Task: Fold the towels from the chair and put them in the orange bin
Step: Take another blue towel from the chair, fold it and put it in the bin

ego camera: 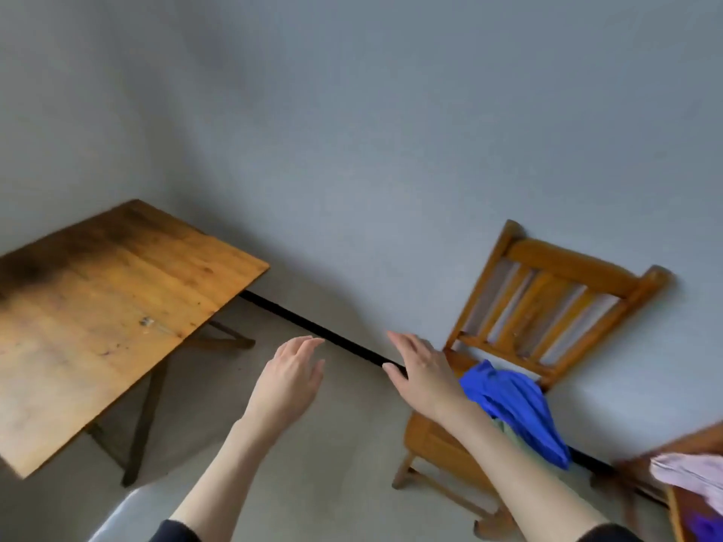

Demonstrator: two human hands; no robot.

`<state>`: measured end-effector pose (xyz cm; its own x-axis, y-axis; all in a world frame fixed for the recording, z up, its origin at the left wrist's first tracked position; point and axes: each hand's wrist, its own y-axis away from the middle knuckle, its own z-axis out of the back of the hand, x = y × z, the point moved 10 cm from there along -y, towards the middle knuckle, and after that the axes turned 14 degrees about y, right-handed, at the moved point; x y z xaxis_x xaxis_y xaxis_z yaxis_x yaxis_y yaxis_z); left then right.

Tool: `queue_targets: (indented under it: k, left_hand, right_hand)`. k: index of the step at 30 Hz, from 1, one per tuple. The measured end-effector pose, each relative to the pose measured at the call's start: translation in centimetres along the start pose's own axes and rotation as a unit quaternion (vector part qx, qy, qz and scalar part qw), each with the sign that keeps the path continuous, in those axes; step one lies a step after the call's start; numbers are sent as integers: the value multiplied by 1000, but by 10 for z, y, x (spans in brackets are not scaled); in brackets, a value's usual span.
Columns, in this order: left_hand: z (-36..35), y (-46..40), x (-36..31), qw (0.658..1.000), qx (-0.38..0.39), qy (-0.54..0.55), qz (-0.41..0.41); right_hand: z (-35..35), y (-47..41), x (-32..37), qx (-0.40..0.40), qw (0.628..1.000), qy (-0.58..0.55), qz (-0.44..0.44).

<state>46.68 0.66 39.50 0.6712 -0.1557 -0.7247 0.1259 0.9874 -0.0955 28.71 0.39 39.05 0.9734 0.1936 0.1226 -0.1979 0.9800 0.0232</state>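
A wooden slat-back chair [547, 291] stands against the wall at the right. A bright blue towel [512, 404] lies crumpled on its seat, with a pale greenish cloth partly showing beneath it. My right hand [422, 369] hovers with straight fingers just left of the blue towel, in front of the chair, holding nothing. My left hand [289, 381] is raised over the floor further left, fingers relaxed and empty. No orange bin is in view.
A worn wooden folding table [109, 307] stands at the left. At the lower right edge is another wooden piece of furniture [680, 444] with a pink cloth [688, 475] and something purple on it. Grey floor lies between table and chair.
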Motion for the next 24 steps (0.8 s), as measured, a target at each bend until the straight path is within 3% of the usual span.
queue_targets:
  k: [13,24]
  left_hand:
    - [-242,-97,-108,973,227,-4,-51]
    - [-428,-189,-100,935,348,-63,-37]
  right_hand:
    - [-31,42,-259,43,978,-27,-201]
    - [-127,-31,-407,122,964,-55,-232]
